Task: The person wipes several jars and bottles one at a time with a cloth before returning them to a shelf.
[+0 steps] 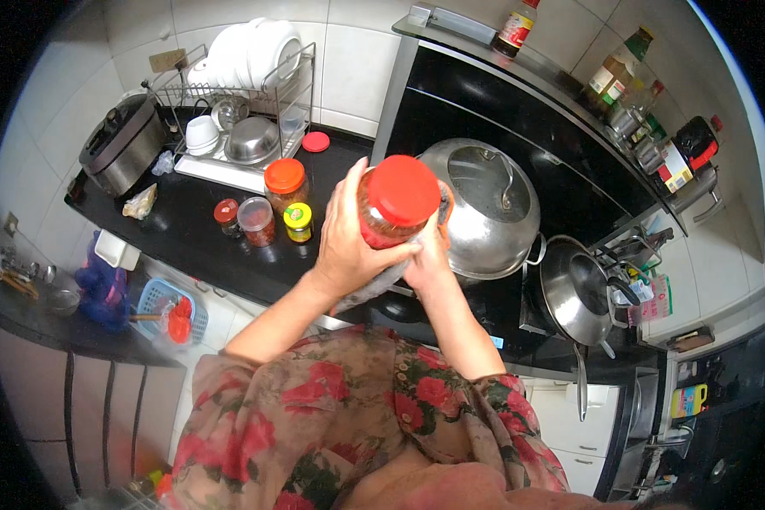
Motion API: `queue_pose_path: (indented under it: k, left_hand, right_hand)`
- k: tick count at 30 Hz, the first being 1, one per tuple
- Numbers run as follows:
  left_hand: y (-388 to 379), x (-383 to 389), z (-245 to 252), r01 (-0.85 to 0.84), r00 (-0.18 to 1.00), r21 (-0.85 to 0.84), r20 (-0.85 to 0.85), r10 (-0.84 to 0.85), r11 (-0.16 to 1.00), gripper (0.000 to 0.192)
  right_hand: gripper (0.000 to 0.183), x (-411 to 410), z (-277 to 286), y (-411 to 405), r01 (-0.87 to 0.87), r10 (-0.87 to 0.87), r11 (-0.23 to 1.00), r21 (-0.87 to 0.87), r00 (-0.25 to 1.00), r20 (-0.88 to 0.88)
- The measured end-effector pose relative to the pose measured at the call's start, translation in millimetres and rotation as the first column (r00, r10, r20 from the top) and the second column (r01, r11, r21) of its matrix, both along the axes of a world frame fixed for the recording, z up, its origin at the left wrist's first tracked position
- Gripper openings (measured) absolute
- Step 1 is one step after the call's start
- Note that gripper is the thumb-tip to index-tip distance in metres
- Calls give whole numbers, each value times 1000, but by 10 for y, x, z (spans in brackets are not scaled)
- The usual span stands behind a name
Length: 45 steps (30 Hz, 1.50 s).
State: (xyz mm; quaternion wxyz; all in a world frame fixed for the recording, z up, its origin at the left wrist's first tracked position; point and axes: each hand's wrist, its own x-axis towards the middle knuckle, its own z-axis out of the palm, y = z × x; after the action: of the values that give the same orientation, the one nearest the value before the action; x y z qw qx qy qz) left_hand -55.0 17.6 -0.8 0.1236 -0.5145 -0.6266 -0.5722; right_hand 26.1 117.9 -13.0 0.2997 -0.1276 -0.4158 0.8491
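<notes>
A large jar with a red lid (405, 190) is held up in front of me above the counter. My left hand (344, 239) wraps around its left side, thumb across the front. On the right side, my right hand (430, 252) grips a grey cloth (379, 285) against the jar; an orange edge of cloth shows behind. Left of the hands stand an orange-lidded jar (285, 182), a yellow-lidded jar (298, 223), a clear-lidded plastic tub (256, 222) and a small dark jar with a red lid (228, 217).
Close to my right hand, a lidded steel wok (484, 210) sits on the stove, with a frying pan (574, 293) beside it. A dish rack (248, 127), a loose red lid (315, 142) and an electric pressure cooker (122, 143) stand behind and left. Bottles (515, 29) line the hood ledge.
</notes>
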Motion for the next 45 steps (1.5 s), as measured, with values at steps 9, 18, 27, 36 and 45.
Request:
queue_pose_path:
  k: [9, 18, 27, 36, 45]
  left_hand:
    - [61, -523, 215, 792, 604, -184, 376, -702, 583, 109]
    - [147, -276, -50, 698, 522, 197, 518, -678, 688, 80]
    - [155, -270, -146, 305, 846, 153, 411, -341, 940, 83]
    - [47, -89, 27, 318, 807, 261, 430, -404, 912, 77]
    - [247, -76, -62, 18, 960, 406, 247, -129, 914, 84]
  right_hand:
    - [52, 14, -356, 260, -179, 204, 971, -160, 967, 155]
    - [35, -40, -251, 277, 319, -329, 899, 301, 944, -18]
    - [48, 108, 221, -36, 326, -323, 397, 858, 924, -202]
    - [31, 32, -288, 263, 113, -108, 813, 572, 993, -43]
    - [36, -126, -176, 59, -67, 43, 991, -112, 978, -206]
